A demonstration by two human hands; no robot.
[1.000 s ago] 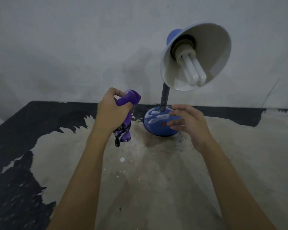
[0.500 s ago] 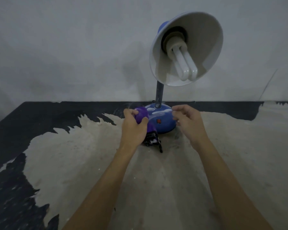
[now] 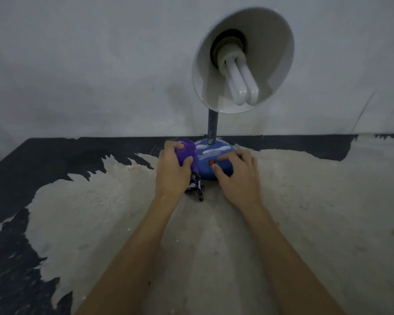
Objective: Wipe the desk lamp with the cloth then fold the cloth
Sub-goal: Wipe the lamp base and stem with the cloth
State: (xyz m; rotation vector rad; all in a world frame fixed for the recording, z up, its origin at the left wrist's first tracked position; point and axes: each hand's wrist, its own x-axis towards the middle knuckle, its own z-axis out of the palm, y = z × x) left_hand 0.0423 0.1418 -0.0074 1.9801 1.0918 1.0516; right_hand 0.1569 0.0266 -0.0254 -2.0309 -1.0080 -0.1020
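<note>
Your left hand [image 3: 172,171] has just come in from the side and now presses the bunched purple cloth [image 3: 187,152], held tight in curled fingers, against the blue base [image 3: 210,159] of the desk lamp [image 3: 241,62]. Your right hand [image 3: 238,176] has dropped onto the base, fingers curved over it to hold it steady. So wiping looks about to start, low on the lamp at the back of the counter [image 3: 214,235]. No boxes or bowls are here.

Left hand [image 3: 172,172] clenched, right hand [image 3: 237,176] curled
</note>
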